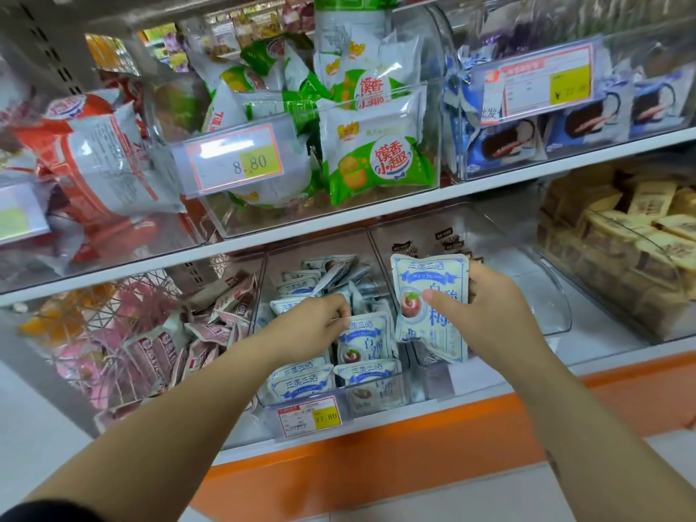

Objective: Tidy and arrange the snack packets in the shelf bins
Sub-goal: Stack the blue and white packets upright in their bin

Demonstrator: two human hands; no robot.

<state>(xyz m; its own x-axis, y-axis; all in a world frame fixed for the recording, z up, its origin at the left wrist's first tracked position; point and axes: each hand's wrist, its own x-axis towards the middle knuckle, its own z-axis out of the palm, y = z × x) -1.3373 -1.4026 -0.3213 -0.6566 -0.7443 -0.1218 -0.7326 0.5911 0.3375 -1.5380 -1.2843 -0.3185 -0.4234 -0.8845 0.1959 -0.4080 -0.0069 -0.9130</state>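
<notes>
**Both hands on blue-and-white packets at the middle bin**

The right hand (pixel 493 318) has a blue-and-white packet (pixel 425 280) up off the lower shelf (pixel 376 433), held upright above the front right corner of the middle bin (pixel 265 406). The thumb (pixel 433 297) is pressed flat on the printed face and the other fingers wrap behind the packet's right edge, mostly out of sight. That's a firm clamp, packet squeezed between thumb and fingers.

Over to the left hand (pixel 312 325), reaching into the same bin. Its fingers are curled together at the top left corner of a second packet (pixel 365 340), which stands near the bin's middle. It looks like a pinch on that corner, tips touching the wrapper.

Other packets (pixel 301 382) of the same kind stand along the bin's front edge, just behind the price tag (pixel 309 416), and more lie loose toward the back. The bin to the left holds pink packets (pixel 211 322) in a jumble. On the upper shelf, green packets (pixel 376 163) lean against a clear front wall.
</notes>
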